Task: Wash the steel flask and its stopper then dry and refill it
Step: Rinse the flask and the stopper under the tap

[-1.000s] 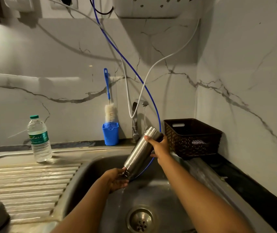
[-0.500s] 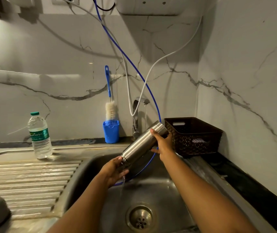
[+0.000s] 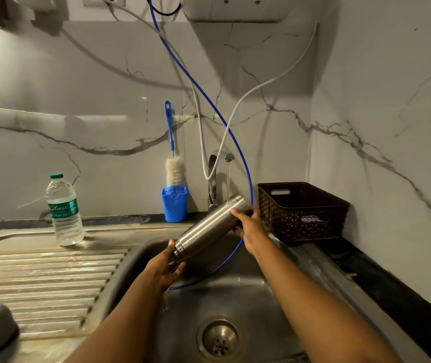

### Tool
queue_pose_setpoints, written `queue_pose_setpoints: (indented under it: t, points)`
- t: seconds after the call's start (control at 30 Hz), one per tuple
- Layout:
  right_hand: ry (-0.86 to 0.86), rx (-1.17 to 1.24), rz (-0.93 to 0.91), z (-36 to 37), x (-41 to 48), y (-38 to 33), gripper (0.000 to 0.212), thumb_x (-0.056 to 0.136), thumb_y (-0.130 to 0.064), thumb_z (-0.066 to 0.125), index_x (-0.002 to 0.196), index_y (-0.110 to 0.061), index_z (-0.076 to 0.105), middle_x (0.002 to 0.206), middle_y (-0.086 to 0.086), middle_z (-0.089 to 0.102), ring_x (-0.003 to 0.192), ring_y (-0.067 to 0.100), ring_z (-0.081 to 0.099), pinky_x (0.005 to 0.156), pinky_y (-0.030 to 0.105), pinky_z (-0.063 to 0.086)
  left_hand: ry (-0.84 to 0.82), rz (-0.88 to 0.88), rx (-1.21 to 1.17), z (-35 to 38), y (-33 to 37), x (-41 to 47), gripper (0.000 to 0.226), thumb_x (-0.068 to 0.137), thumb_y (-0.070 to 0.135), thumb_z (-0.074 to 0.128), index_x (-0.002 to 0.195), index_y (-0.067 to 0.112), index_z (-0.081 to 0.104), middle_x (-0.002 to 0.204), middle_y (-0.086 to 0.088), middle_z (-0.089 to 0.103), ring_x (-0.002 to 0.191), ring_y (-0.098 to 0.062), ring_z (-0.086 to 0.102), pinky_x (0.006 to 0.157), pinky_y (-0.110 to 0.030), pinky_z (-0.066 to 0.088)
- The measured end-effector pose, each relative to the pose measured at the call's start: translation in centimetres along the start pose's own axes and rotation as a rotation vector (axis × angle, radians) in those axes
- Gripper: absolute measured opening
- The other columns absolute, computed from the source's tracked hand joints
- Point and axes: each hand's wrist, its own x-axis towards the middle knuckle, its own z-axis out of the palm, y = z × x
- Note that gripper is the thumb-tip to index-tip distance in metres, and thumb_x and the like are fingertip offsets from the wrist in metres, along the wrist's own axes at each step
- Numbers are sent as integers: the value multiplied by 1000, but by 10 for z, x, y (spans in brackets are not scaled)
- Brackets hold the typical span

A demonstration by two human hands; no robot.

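Far left of the tap (image 3: 215, 176), a plastic water bottle (image 3: 64, 210) stands upright; nearer left, a bottle brush (image 3: 173, 170) sits in a blue cup (image 3: 173, 205). Below-left of the tap, your left hand (image 3: 166, 265) curls round the steel flask (image 3: 209, 226) at its threaded mouth. The flask is tilted over the sink (image 3: 248, 292), mouth low, base high under the tap's stream. Your right hand (image 3: 248, 226) grasps that base end. A brown basket (image 3: 303, 213) sits right of the tap. Stopper not in view. Reads as the outside rinse. Next probably needs the mouth turned up to the stream, or the brush. Wet steel, so grip firmly.
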Motion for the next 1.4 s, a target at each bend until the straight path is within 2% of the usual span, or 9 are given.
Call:
queue_pose_setpoints:
  t: [0.1, 0.3, 0.5, 0.63, 0.77, 1.03, 1.2, 1.3, 1.4]
  points:
    - [-6, 25, -15, 0, 3, 2, 49, 84, -1, 63, 123, -19, 40, 127, 11, 46, 111, 28, 50, 84, 41, 51, 20, -7, -22, 1, 0, -1, 48, 86, 36, 64, 122, 5, 53, 104, -19, 59, 87, -29, 60, 58, -31, 49]
    - [-49, 3, -46, 5, 3, 7, 49, 79, -5, 70, 114, -25, 41, 120, 4, 50, 109, 26, 52, 81, 42, 48, 59, -54, -36, -3, 1, 2, 53, 89, 39, 60, 128, 5, 52, 98, -18, 57, 93, -29, 56, 76, -32, 47]
    - [-113, -28, -47, 5, -3, 5, 62, 78, -11, 72, 129, -27, 40, 121, 2, 48, 111, 28, 52, 70, 33, 50, 36, -97, -26, -2, 1, 0, 53, 90, 40, 58, 126, 3, 52, 99, -21, 57, 87, -29, 59, 73, -36, 51]
    - [10, -27, -56, 10, 0, 7, 62, 76, -19, 75, 127, -28, 42, 130, 7, 48, 115, 29, 52, 86, 44, 53, -29, -47, -124, 3, 4, -4, 46, 93, 31, 57, 129, 4, 48, 123, -21, 53, 117, -35, 53, 85, -43, 49]
    - [73, -13, -15, 13, 1, 9, 57, 80, -25, 72, 126, -29, 38, 130, 8, 48, 112, 28, 53, 92, 49, 50, -103, 50, -163, 1, 6, -5, 33, 95, 18, 53, 124, 4, 51, 124, -22, 51, 108, -35, 55, 88, -43, 47]
    - [-82, -30, -74, 6, -2, 4, 56, 79, -9, 70, 122, -30, 40, 123, 5, 47, 100, 19, 53, 72, 29, 49, -63, 54, -139, -3, 8, 1, 44, 91, 28, 60, 127, 5, 51, 120, -18, 52, 88, -29, 57, 70, -39, 49]
    - [-145, 30, -85, 3, -2, 4, 61, 77, 1, 68, 119, -34, 42, 112, -4, 51, 108, 21, 51, 78, 33, 49, -64, 1, -70, 0, 1, -2, 48, 89, 34, 60, 124, 3, 52, 102, -22, 59, 87, -33, 61, 53, -33, 58]
    - [-118, 19, -109, 5, -3, 6, 65, 75, 2, 71, 122, -32, 42, 113, -4, 51, 110, 22, 50, 77, 34, 52, -72, -1, -87, -1, 1, -1, 48, 91, 34, 58, 126, 3, 52, 110, -23, 59, 89, -33, 61, 73, -37, 53]
    - [17, 0, -143, 8, 1, 9, 76, 72, -5, 77, 135, -20, 38, 127, 4, 48, 115, 23, 49, 95, 42, 49, -130, 39, -73, -4, 1, -1, 41, 94, 29, 54, 126, 4, 51, 119, -23, 57, 91, -33, 60, 65, -35, 56]
